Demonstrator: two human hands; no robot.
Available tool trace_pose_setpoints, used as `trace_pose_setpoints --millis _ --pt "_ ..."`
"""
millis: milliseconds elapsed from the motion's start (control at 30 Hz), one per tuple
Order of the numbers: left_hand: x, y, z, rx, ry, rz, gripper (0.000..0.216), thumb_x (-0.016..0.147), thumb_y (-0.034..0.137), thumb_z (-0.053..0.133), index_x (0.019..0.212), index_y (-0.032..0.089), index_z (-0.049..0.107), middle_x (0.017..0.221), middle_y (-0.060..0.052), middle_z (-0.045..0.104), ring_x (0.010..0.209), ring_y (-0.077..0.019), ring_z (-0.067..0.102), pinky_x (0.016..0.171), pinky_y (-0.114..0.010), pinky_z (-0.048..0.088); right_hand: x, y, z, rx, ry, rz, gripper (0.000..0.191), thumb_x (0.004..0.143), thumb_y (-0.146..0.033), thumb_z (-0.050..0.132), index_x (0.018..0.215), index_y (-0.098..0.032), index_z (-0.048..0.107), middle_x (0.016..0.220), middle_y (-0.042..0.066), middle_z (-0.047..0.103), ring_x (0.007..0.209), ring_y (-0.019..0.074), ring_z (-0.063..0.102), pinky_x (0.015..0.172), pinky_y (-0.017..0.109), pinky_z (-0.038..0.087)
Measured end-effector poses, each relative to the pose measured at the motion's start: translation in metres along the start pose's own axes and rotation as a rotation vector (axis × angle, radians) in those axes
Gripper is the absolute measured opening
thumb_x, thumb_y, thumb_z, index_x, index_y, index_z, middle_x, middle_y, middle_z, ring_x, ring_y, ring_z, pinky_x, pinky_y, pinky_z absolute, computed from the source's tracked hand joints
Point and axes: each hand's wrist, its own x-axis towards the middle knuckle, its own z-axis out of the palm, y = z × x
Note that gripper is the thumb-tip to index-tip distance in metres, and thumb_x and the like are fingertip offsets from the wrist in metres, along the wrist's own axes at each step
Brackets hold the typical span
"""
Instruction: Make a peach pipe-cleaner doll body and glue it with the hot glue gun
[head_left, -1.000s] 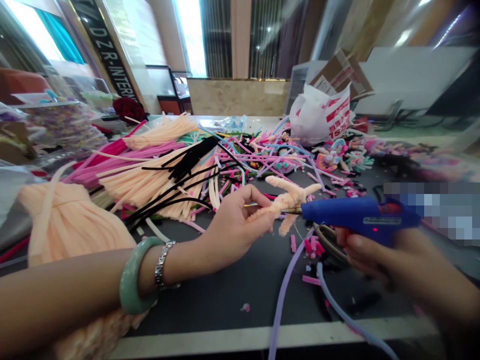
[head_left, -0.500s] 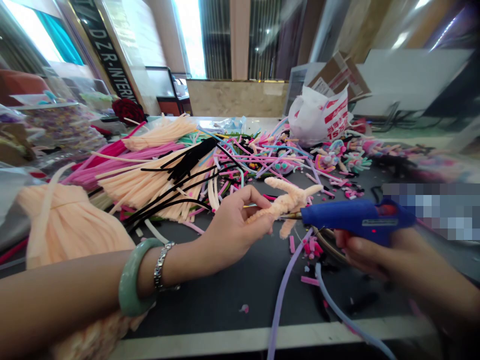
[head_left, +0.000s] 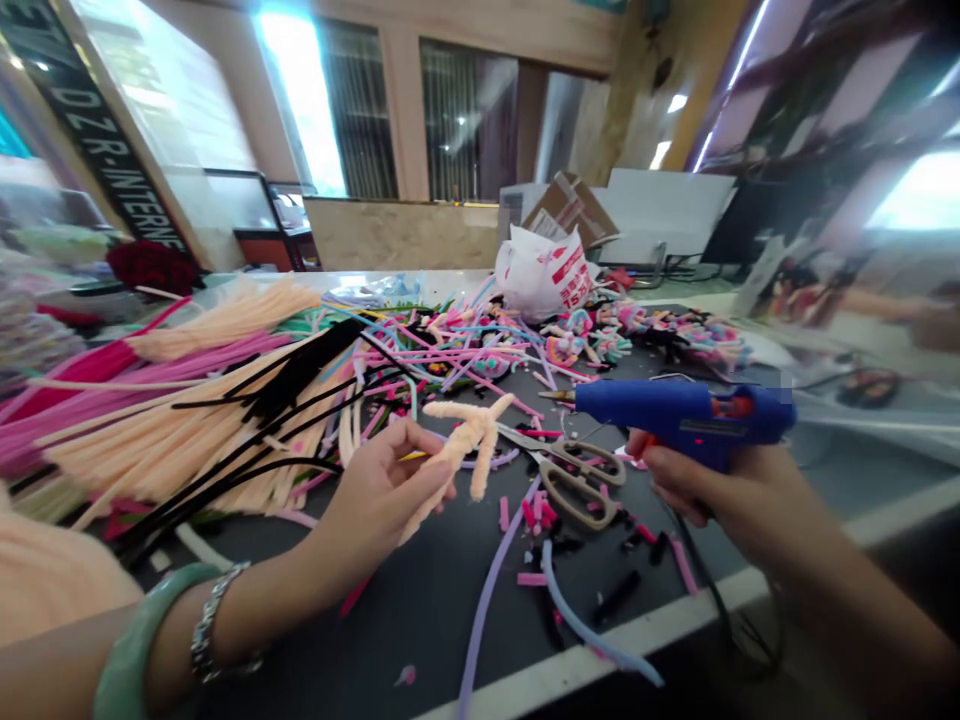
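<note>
My left hand (head_left: 379,495) is closed on a peach pipe-cleaner figure (head_left: 465,440) with branching limbs, held above the dark table (head_left: 450,620). My right hand (head_left: 705,490) grips a blue hot glue gun (head_left: 675,412) whose nozzle points left, a short way apart from the figure. Scissors (head_left: 574,470) lie on the table between my two hands. A green bangle (head_left: 131,650) and a metal bracelet (head_left: 214,625) sit on my left wrist.
Bundles of peach, pink and black pipe cleaners (head_left: 187,420) cover the left of the table. Mixed coloured pieces and small finished figures (head_left: 600,335) lie at the back by a white plastic bag (head_left: 544,275). Lilac and blue stems (head_left: 487,600) and cut scraps lie near the front edge.
The glue gun's nozzle has drawn back to the right, away from the peach figure it was touching. The view has swung to the right, and the scissors now show between my hands.
</note>
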Motion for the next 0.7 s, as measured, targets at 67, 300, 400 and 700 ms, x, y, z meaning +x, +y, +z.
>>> trace_pose_setpoints --millis 67,300,400,700 --pt "-0.001 -0.001 -0.001 0.046 0.014 0.031 0.024 0.075 0.033 0.067 0.078 0.018 0.049 0.063 0.002 0.059 0.056 -0.0111 0.056 0.055 -0.023 0.046 -0.001 0.006 -0.01 0.01 0.023 0.003 0.034 0.068 -0.049 0.071 0.08 -0.019 0.061 0.045 -0.006 0.046 0.038 0.0087 0.039 0.039 0.023 0.031" --pt "-0.002 -0.008 -0.008 0.144 -0.024 0.158 0.015 0.078 0.031 0.066 0.081 0.02 0.056 0.08 -0.001 0.059 0.07 -0.014 0.062 0.064 -0.024 0.05 0.006 0.019 -0.018 0.02 -0.008 0.001 0.035 0.072 -0.049 0.068 0.081 -0.017 0.058 0.043 -0.008 0.043 0.038 0.0067 0.037 0.041 0.021 0.03" --pt "0.001 -0.008 -0.008 0.14 -0.017 0.145 0.016 0.077 0.031 0.067 0.081 0.021 0.056 0.08 0.0 0.059 0.07 -0.0145 0.062 0.065 -0.025 0.05 0.009 0.022 -0.012 0.032 -0.024 0.033 0.036 0.072 -0.05 0.069 0.08 -0.016 0.058 0.043 -0.008 0.043 0.037 0.006 0.037 0.04 0.021 0.029" --pt "0.004 -0.009 -0.008 0.16 -0.03 0.149 0.018 0.076 0.031 0.068 0.081 0.02 0.055 0.076 0.0 0.059 0.069 -0.014 0.061 0.063 -0.023 0.05 0.008 0.025 -0.004 0.115 -0.054 0.041 0.034 0.072 -0.047 0.07 0.077 -0.016 0.056 0.043 -0.008 0.043 0.036 0.0051 0.036 0.038 0.019 0.027"
